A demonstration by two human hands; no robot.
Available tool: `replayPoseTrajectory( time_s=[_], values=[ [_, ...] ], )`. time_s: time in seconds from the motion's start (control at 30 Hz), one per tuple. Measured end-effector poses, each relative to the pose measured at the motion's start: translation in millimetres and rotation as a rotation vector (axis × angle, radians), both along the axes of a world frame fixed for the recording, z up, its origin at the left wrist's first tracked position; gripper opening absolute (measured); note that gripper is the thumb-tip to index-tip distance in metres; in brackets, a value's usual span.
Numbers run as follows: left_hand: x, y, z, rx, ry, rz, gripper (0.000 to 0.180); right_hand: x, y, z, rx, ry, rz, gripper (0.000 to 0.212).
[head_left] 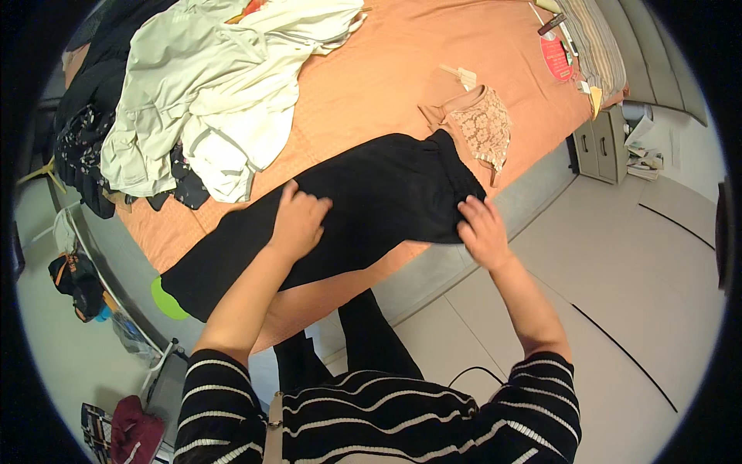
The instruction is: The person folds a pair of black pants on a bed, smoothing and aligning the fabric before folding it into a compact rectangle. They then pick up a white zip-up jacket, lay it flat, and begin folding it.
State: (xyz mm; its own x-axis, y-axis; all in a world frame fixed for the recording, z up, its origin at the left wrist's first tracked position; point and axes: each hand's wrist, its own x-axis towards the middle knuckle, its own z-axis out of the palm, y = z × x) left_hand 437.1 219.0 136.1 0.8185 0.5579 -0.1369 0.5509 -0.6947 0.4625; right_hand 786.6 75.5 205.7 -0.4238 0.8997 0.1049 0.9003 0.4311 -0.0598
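A pair of black pants (363,201) lies stretched out on the bed, its gathered elastic waistband (457,166) to the right and its legs running down to the left. My left hand (300,220) is over the middle of the pants, fingers apart and nothing held. At the lower corner of the waistband, my right hand (485,232) rests with its fingers stretched out on the fabric edge. Just beyond the waistband is a beige lace bra (479,124), partly against the pants.
White and pale clothes (209,93) are heaped at the far left, over dark patterned fabric (85,151). The peach bedsheet (386,62) spreads beneath. A red fan-shaped card (556,58) and small items lie far right. A grey nightstand (600,147) stands beyond the bed's corner.
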Motion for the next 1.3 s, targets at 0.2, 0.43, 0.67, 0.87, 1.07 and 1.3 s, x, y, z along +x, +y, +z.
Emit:
replayPoseTrajectory(
  time_s=[0.2, 0.43, 0.67, 0.87, 1.07, 1.3],
  values=[
    [-2.1, -1.6, -11.8, -0.469, -0.133, -0.118, 0.021, 23.9, 7.0, 16.8, -0.747, 0.057, -0.233, 0.025],
    [13.3, 44.3, -44.7, -0.202, 0.072, 0.323, 0.027, 48.2, 148.3, -41.0, -0.581, 0.440, -0.370, 0.047],
    [11.6, 49.1, -45.7, -0.339, 0.221, 0.265, 0.036, 80.5, 161.0, -101.8, -1.107, 0.819, -0.806, 0.054],
    [-12.3, 51.1, -39.5, -0.753, -0.094, 0.310, 0.030, 55.9, 135.5, -20.8, -1.037, 0.900, -0.557, 0.041],
    [-8.5, 68.2, -35.2, -0.813, -0.047, 0.578, 0.023, 83.3, 179.6, -46.7, -0.477, 0.771, -0.696, 0.031],
    [56.3, 26.5, -7.6, 0.111, -0.109, 0.359, 0.061, -87.1, 162.4, -40.8, 0.002, 0.192, -0.177, 0.050]
  ],
)
